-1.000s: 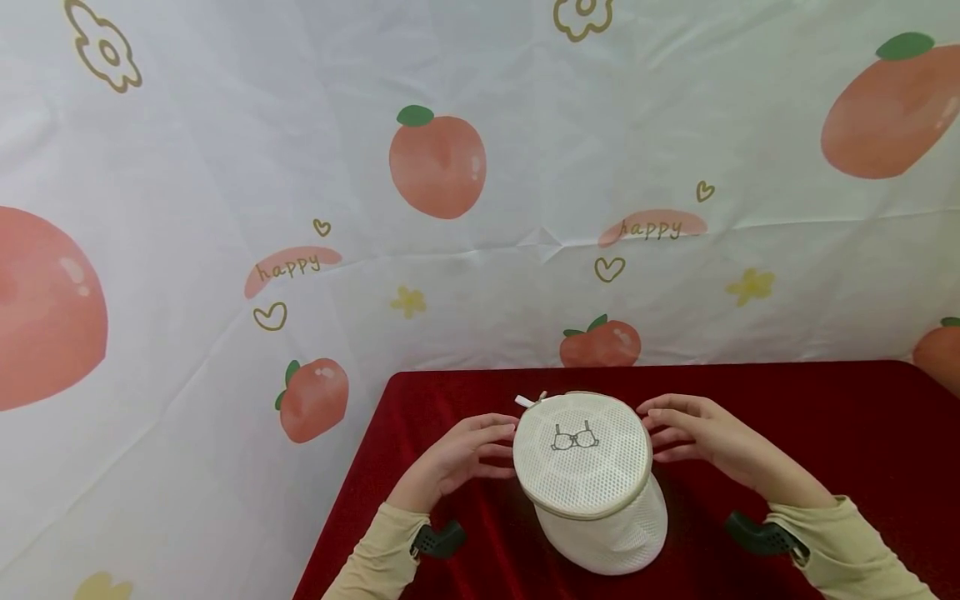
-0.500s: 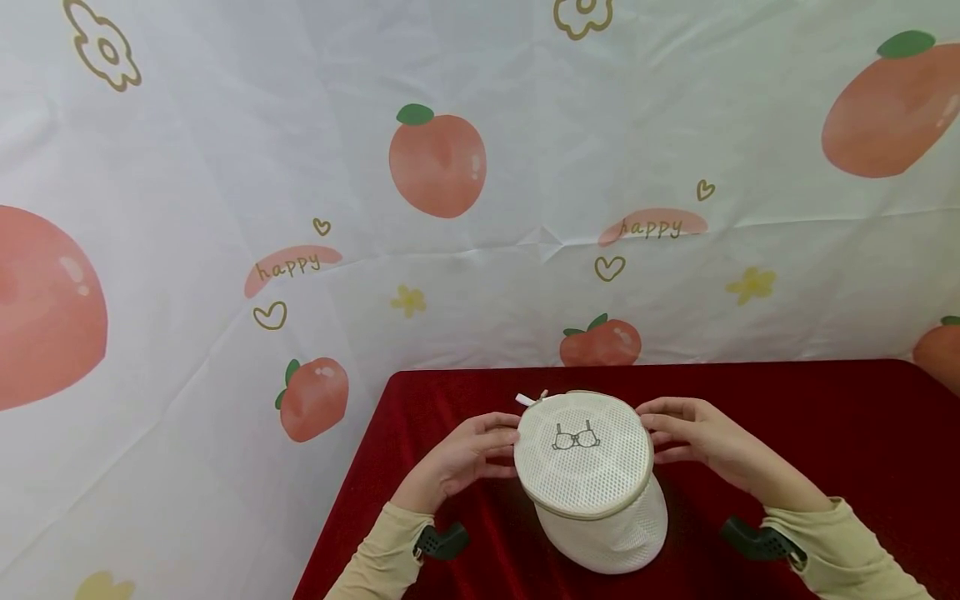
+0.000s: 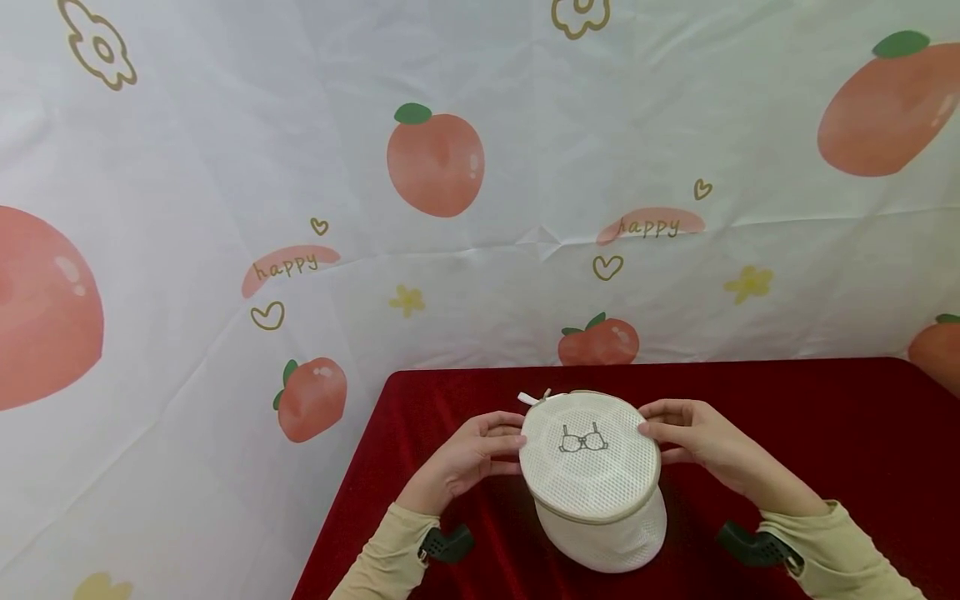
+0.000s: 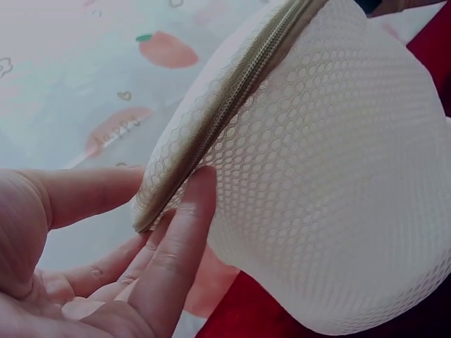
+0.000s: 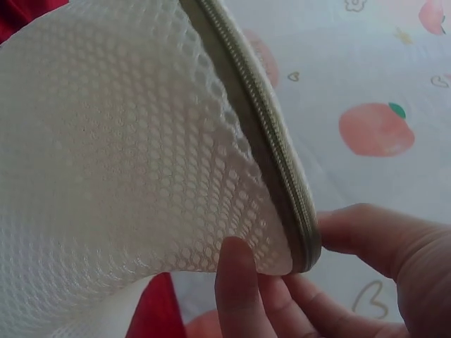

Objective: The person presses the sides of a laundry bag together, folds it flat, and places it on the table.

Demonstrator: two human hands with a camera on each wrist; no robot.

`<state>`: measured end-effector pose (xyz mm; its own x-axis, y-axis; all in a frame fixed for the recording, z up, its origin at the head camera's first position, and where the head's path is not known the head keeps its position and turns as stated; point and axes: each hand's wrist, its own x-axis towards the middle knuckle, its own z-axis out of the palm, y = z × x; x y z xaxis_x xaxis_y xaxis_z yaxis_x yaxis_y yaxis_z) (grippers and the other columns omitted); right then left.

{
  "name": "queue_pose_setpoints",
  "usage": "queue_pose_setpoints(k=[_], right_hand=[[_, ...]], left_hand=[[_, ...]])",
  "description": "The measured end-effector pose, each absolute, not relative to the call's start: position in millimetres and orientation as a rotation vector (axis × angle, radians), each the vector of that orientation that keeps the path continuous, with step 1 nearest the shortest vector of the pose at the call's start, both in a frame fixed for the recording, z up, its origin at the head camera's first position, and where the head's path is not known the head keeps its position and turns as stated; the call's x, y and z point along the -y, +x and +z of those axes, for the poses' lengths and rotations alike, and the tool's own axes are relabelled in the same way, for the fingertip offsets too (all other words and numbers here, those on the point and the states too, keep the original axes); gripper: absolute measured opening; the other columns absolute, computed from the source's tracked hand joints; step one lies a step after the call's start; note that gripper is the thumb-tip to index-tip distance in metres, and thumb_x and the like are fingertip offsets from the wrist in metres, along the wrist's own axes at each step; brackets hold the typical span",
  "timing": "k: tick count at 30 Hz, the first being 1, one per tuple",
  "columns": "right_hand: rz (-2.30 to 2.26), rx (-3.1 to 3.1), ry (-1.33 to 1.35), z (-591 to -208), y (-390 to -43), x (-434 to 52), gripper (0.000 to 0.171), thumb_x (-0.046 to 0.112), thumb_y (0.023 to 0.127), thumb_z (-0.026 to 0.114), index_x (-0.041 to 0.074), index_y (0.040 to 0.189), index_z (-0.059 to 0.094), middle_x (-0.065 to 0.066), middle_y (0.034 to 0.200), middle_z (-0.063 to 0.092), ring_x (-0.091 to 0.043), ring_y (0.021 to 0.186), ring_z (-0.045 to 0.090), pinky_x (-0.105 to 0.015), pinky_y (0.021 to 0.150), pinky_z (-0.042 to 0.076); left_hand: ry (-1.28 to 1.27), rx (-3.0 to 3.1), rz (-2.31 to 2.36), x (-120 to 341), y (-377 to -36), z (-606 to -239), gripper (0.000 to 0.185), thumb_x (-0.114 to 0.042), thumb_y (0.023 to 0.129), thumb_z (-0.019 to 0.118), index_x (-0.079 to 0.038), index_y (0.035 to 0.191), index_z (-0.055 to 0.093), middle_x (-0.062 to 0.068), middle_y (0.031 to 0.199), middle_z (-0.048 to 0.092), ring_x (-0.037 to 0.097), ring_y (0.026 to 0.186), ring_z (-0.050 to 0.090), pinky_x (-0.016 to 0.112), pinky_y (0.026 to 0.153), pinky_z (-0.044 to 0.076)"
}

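Note:
A round white mesh laundry bag with a beige zipper rim and a small bra drawing on its lid stands on the red table, its top tilted toward me. My left hand pinches the left side of the rim, and my right hand pinches the right side. In the left wrist view the thumb lies over the zipper with the fingers under the mesh. The right wrist view shows the same hold: the thumb at the zipper, the fingers beneath the bag.
The red cloth covers the table, whose left edge runs close by my left forearm. A white backdrop printed with peaches and flowers hangs right behind the table. Black wrist mounts sit on both sleeves.
Both hands have closed in on the bag's rim. The bag's lid has shifted slightly right and tipped a little more toward me.

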<state>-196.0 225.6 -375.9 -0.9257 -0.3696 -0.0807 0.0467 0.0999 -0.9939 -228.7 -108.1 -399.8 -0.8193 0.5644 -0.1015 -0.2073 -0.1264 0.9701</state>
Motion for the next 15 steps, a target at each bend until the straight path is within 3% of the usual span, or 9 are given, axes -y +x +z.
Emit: queue_pose_setpoints(k=[15], right_hand=[[-1.898, -2.090, -0.293, -384.0, -194.8, -229.7, 0.049, 0.015, 0.094, 0.063, -0.015, 0.127, 0.043, -0.011, 0.106, 0.062, -0.018, 0.093, 0.063, -0.037, 0.078, 0.055]], left_hand=[[0.313, -1.697, 2.055, 97.6, -224.7, -404.6, 0.038, 0.002, 0.086, 0.065, 0.009, 0.122, 0.054, 0.013, 0.103, 0.066, 0.019, 0.089, 0.065, 0.040, 0.076, 0.056]])
